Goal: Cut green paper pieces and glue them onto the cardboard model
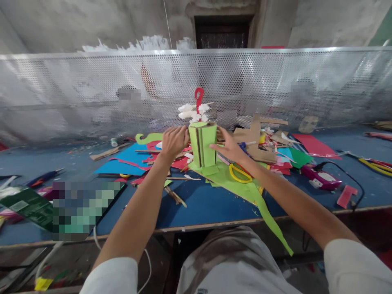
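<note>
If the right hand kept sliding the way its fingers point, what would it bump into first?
The right hand points left, at the upright green paper box. Its fingertips already seem to touch the box's side, so that comes first, though depth is hard to judge.

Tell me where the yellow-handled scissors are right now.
In the head view, the yellow-handled scissors lie on the green paper sheet, right of the green box, just under the right hand.
</note>
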Motion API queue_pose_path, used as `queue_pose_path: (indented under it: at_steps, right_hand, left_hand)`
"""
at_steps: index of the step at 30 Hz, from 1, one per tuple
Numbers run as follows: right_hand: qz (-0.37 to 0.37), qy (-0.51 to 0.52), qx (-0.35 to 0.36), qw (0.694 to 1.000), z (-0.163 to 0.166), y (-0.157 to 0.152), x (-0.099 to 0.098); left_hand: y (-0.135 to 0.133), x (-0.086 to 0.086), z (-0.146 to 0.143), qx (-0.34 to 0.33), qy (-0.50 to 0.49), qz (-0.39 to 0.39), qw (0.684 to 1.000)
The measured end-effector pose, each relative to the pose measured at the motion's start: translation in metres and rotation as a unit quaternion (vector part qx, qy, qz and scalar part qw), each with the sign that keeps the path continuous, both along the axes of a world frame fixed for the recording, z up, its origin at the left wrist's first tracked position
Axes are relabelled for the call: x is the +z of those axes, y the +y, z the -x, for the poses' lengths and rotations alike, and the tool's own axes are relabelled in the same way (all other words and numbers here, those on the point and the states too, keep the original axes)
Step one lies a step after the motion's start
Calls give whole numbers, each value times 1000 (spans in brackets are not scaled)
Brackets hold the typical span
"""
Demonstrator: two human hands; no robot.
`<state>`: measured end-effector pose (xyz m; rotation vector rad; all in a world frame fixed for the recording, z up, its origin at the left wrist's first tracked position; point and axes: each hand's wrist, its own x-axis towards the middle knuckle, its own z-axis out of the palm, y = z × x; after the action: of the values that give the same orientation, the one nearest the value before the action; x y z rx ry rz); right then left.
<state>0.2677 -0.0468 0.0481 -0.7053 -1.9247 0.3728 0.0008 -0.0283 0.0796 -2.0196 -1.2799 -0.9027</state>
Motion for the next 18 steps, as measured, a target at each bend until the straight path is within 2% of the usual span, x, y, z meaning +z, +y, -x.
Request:
queue_pose_path:
  at_steps: [4,6,11,18]
  right_hand:
    - [8,39,58,997,2,6,-6]
    - [-5,29,50,998,-1,8,-7]
    - [-78,3,-21,997,-16,8,-5]
    - [-134,-33,-7,990,-30,5,1]
  left_hand:
    - [-1,4,-4,-48,47,-38,997]
    - [-2,6,-1,-63,73,-44,994]
    - [-1,7,5,-130,145,-35,980]
    - [4,4,4,-166,156,0,974]
